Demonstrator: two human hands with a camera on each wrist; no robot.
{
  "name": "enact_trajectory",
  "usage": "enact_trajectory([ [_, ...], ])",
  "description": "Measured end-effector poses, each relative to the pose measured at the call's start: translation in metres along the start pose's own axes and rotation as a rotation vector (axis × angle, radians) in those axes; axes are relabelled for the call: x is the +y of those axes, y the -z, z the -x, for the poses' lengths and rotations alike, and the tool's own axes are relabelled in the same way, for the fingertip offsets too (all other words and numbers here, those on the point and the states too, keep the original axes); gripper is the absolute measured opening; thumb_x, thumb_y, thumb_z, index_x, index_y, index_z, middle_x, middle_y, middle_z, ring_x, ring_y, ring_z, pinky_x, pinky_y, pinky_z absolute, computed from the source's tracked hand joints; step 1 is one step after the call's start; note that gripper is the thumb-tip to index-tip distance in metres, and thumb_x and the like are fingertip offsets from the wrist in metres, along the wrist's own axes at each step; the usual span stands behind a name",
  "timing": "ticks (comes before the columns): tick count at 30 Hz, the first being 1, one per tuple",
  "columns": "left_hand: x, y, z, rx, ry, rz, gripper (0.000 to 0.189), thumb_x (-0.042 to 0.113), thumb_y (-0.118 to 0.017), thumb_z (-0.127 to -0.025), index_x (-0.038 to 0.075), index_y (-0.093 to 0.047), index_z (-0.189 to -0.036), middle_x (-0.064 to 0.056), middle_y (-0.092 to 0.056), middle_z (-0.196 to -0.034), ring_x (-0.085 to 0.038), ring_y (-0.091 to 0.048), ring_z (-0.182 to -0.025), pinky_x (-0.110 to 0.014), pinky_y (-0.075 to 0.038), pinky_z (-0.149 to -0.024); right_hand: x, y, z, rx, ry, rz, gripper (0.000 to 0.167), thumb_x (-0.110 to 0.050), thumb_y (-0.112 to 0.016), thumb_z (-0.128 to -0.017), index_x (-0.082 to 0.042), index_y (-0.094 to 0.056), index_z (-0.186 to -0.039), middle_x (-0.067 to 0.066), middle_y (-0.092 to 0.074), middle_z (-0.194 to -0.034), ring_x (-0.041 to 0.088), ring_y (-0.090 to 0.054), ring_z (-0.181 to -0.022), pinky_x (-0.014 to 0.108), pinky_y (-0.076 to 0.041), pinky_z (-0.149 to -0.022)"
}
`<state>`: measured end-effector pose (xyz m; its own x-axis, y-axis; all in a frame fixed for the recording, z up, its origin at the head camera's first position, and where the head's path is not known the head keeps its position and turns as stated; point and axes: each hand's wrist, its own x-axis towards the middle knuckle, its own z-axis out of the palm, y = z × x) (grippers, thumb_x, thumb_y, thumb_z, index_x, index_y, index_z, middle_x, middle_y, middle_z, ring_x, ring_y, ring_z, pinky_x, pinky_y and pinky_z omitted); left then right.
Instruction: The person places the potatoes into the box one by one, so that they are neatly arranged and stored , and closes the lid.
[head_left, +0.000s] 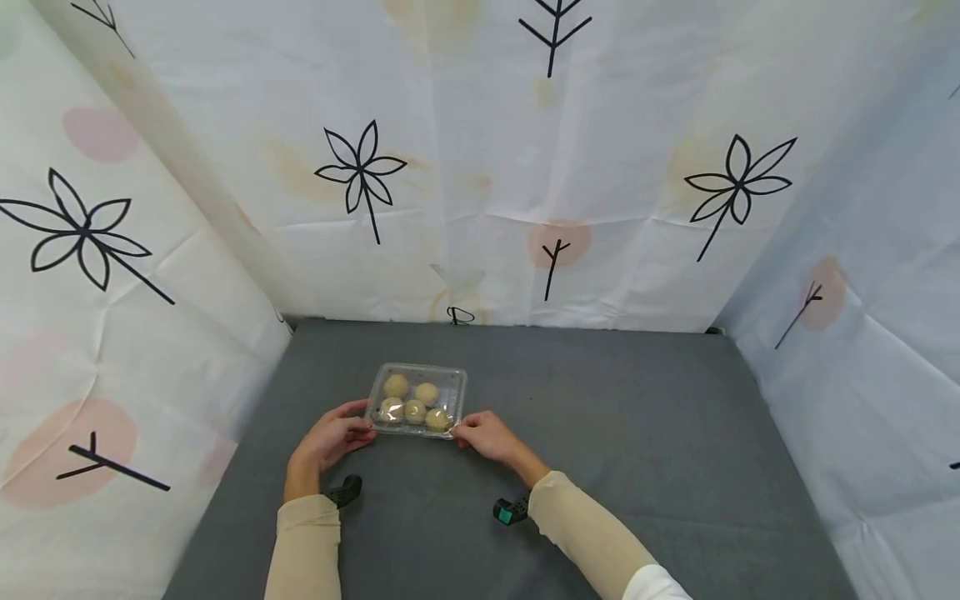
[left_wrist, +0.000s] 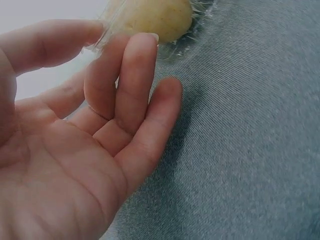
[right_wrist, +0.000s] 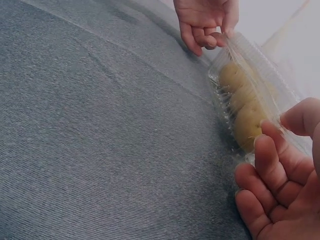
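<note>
A clear plastic clamshell box with several pale yellow, round potatoes inside lies on the grey tabletop, its lid down over them. My left hand pinches the box's left edge between thumb and index finger; its other fingers curl loosely beneath, as the left wrist view shows. At the near right corner, my right hand pinches the rim with thumb and fingertips. In the right wrist view both hands hold opposite ends of the box, with potatoes visible through its side.
The grey cloth-covered table spreads out around the box. White printed curtains enclose it at the back and both sides. Black bands are worn at both wrists, below beige sleeves.
</note>
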<state>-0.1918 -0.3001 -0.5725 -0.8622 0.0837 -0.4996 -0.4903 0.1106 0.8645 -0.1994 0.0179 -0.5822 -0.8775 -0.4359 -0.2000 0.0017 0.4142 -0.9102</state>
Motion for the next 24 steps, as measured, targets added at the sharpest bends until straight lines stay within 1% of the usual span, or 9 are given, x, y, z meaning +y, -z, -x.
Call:
enact_trajectory([
  [3, 0.002, -0.002, -0.002, 0.0, -0.006, -0.051, 0.065, 0.01, -0.059, -0.101, 0.002, -0.03, -0.159, -0.001, -0.07, -0.098, -0.015, -0.071, -0.091, -0.039, -0.057, -0.094, 0.0, 0.001, -0.001, 0.025, -0.013, -0.014, 0.032, -0.024, -0.062, -0.095, 0.005, -0.074, -0.088, -0.006, -0.062, -0.069, 0.008, -0.046, -0.062, 0.023, -0.037, -0.062],
  [6, 0.006, -0.003, -0.002, 0.014, -0.017, -0.127, 0.063, 0.012, -0.059, -0.101, 0.001, -0.032, -0.157, -0.004, -0.071, -0.102, -0.018, -0.071, -0.095, -0.044, -0.056, -0.097, -0.001, 0.002, -0.002, 0.046, -0.016, 0.009, 0.032, -0.026, -0.062, -0.094, 0.003, -0.074, -0.086, -0.006, -0.062, -0.069, 0.009, -0.045, -0.061, 0.024, -0.037, -0.061],
  [9, 0.012, -0.005, -0.001, 0.025, -0.033, -0.223, 0.06, 0.014, -0.059, -0.102, -0.001, -0.036, -0.155, -0.01, -0.071, -0.108, -0.023, -0.071, -0.099, -0.047, -0.055, -0.097, -0.002, 0.006, -0.004, 0.063, 0.001, 0.096, 0.028, -0.03, -0.062, -0.094, -0.005, -0.074, -0.088, -0.005, -0.065, -0.073, 0.008, -0.049, -0.062, 0.024, -0.041, -0.061],
  [12, 0.019, -0.005, 0.001, 0.041, -0.047, -0.321, 0.058, 0.016, -0.06, -0.101, -0.003, -0.039, -0.152, -0.015, -0.07, -0.113, -0.026, -0.069, -0.102, -0.045, -0.056, -0.094, -0.006, 0.012, -0.003, 0.069, 0.029, 0.195, 0.024, -0.033, -0.061, -0.096, -0.012, -0.073, -0.096, -0.003, -0.07, -0.082, 0.008, -0.056, -0.067, 0.026, -0.046, -0.064],
  [15, 0.028, -0.004, 0.002, 0.058, -0.068, -0.414, 0.058, 0.017, -0.057, -0.101, -0.004, -0.04, -0.151, -0.022, -0.066, -0.118, -0.03, -0.066, -0.105, -0.043, -0.055, -0.089, -0.009, 0.02, -0.001, 0.074, 0.061, 0.265, 0.026, -0.036, -0.06, -0.099, -0.013, -0.072, -0.103, 0.0, -0.07, -0.091, 0.01, -0.058, -0.073, 0.029, -0.049, -0.068],
  [17, 0.036, -0.003, 0.003, 0.093, -0.081, -0.477, 0.057, 0.02, -0.054, -0.102, -0.003, -0.04, -0.152, -0.027, -0.062, -0.128, -0.036, -0.063, -0.112, -0.046, -0.053, -0.091, -0.012, 0.026, 0.0, 0.092, 0.078, 0.304, 0.028, -0.038, -0.059, -0.101, -0.013, -0.071, -0.105, 0.002, -0.069, -0.097, 0.011, -0.058, -0.079, 0.031, -0.05, -0.072],
  [19, 0.046, -0.002, 0.004, 0.133, -0.098, -0.534, 0.057, 0.023, -0.05, -0.104, -0.002, -0.037, -0.154, -0.031, -0.053, -0.141, -0.044, -0.056, -0.124, -0.053, -0.05, -0.097, -0.015, 0.033, 0.001, 0.123, 0.09, 0.337, 0.029, -0.039, -0.059, -0.102, -0.013, -0.07, -0.107, 0.002, -0.067, -0.101, 0.013, -0.059, -0.085, 0.034, -0.051, -0.076],
  [21, 0.056, -0.003, 0.006, 0.176, -0.113, -0.572, 0.059, 0.027, -0.047, -0.106, 0.001, -0.033, -0.157, -0.03, -0.042, -0.153, -0.047, -0.046, -0.136, -0.06, -0.045, -0.104, -0.019, 0.04, 0.003, 0.17, 0.101, 0.399, 0.028, -0.039, -0.058, -0.103, -0.014, -0.069, -0.109, 0.003, -0.066, -0.106, 0.016, -0.061, -0.093, 0.038, -0.052, -0.085],
  [24, 0.072, -0.004, 0.009, 0.235, -0.17, -0.59, 0.062, 0.034, -0.046, -0.107, 0.006, -0.03, -0.16, -0.028, -0.035, -0.159, -0.049, -0.033, -0.145, -0.064, -0.038, -0.11, -0.024, 0.051, 0.004, 0.253, 0.138, 0.501, 0.028, -0.038, -0.059, -0.103, -0.014, -0.069, -0.113, 0.005, -0.065, -0.111, 0.023, -0.061, -0.102, 0.045, -0.049, -0.092],
])
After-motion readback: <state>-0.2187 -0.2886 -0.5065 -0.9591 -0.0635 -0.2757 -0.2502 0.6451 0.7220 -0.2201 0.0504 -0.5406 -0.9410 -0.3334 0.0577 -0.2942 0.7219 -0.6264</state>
